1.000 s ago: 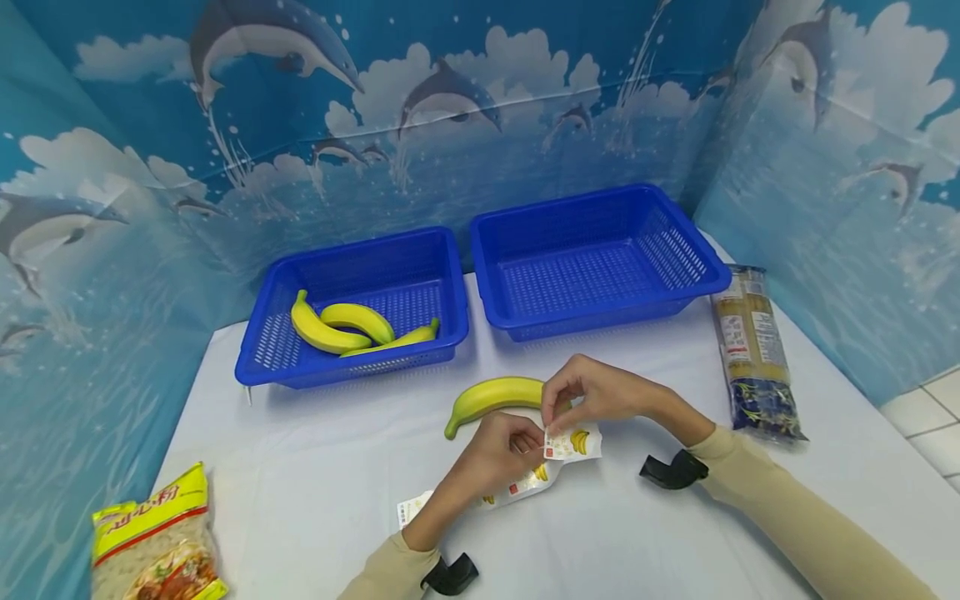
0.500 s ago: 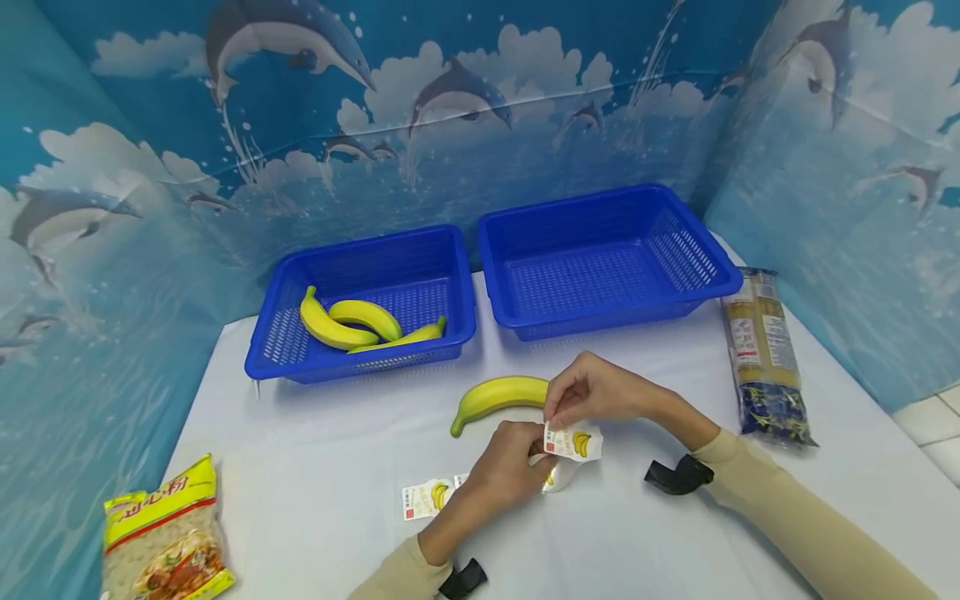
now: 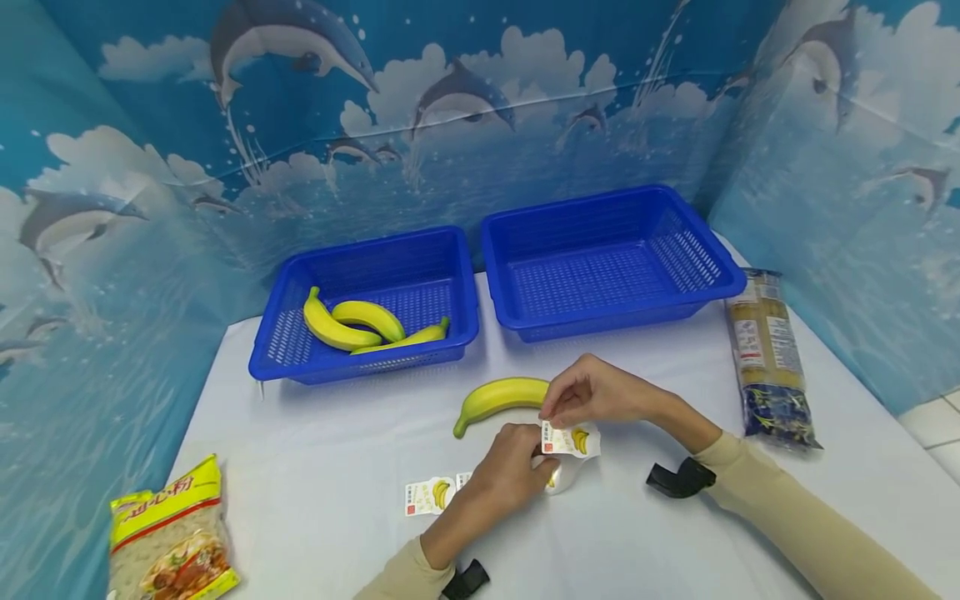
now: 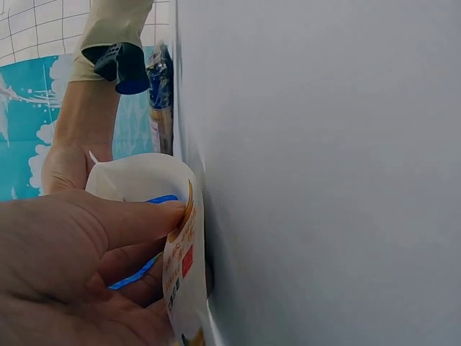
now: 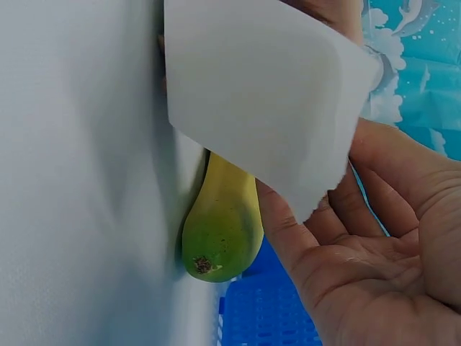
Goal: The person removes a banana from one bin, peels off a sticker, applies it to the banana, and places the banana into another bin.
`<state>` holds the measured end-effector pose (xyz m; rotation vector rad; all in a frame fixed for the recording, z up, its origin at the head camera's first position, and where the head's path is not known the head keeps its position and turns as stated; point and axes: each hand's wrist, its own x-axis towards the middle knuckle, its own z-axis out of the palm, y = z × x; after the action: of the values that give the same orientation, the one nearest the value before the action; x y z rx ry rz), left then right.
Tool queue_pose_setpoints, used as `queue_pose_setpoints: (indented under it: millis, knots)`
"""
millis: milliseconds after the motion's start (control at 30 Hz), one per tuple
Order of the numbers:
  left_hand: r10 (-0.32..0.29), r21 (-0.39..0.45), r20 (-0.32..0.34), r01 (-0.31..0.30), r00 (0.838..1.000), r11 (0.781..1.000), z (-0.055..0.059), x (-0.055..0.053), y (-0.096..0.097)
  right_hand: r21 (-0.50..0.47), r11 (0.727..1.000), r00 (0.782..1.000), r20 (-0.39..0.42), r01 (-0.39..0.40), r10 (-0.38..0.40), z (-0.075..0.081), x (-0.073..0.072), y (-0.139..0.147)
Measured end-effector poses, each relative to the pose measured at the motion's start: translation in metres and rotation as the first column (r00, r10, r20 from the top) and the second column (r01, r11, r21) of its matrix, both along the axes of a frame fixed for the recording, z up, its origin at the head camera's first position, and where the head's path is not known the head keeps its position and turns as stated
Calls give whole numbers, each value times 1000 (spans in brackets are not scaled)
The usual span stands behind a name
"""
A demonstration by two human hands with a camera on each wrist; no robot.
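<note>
Label strip (image 3: 572,441), banana-printed, between hands: left hand (image 3: 510,475) pinching it between thumb and fingers, right hand (image 3: 596,396) pinching raised, curled-over end. Flat part on desk (image 3: 300,467), left of left hand. Banana (image 3: 498,397) just beyond, partly behind right hand. Left basket (image 3: 420,357) and right basket (image 3: 615,318) along far side. Bare desk surface between strip and yellow bag (image 3: 172,533) by left edge; long packet (image 3: 772,358) by right edge, apart from right hand.

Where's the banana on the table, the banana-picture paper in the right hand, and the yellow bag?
Banana (image 3: 498,397): head view, middle of its peel.
Paper (image 3: 571,439): head view, its printed front.
Bag (image 3: 174,532): head view, near its middle.
</note>
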<state>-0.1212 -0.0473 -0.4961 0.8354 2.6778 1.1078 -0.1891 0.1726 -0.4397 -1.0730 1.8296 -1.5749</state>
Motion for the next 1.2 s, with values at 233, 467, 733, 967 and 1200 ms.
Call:
queue_pose_setpoints:
  millis: [233, 467, 733, 967, 1200]
  knots:
    - [-44, -16, -13, 44, 999, 999, -27, -8, -2, -7, 1000, 1000, 13, 17, -17, 0, 1, 3]
    - [-57, -22, -2, 57, 998, 998, 5, 0, 0, -25, 1000, 1000, 24, 5, -4, 4, 0, 5]
    - [-75, -37, 1, 75, 997, 996, 35, 7, -3, -17, 1000, 1000, 26, 14, -14, 4, -3, 8]
    - [-130, 117, 221, 106, 967, 988, 59, -1, -19, -32, 999, 999, 32, 17, -16, 4, -3, 5]
    - [-245, 296, 445, 117, 861, 948, 79, -13, -38, -55, 998, 999, 45, 21, -18, 4, -3, 4]
